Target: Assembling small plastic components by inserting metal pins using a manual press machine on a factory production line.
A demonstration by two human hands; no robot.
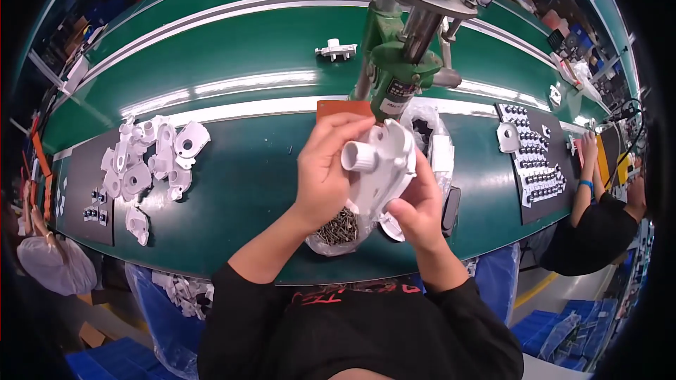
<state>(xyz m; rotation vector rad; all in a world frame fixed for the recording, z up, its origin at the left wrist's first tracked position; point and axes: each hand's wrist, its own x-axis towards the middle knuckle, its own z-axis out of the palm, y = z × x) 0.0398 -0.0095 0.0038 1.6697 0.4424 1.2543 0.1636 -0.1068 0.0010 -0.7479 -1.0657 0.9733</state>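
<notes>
Between my two hands I hold a white plastic housing with a short ribbed tube sticking out toward the left. My left hand grips its left and upper side, fingers pointing up to the right. On its right edge my right hand is closed, thumb across the lower rim. The housing is lifted above the table, just in front of a green press. Below it lies a clear bag of screws, partly covered by the housing. Another white part shows beside the bag, mostly hidden by my right hand.
A pile of white housings lies at the left on a dark mat. An orange block sits by the press. At the right is a tray of small black-and-white parts. One white part rests on the green conveyor. Co-workers sit at both sides.
</notes>
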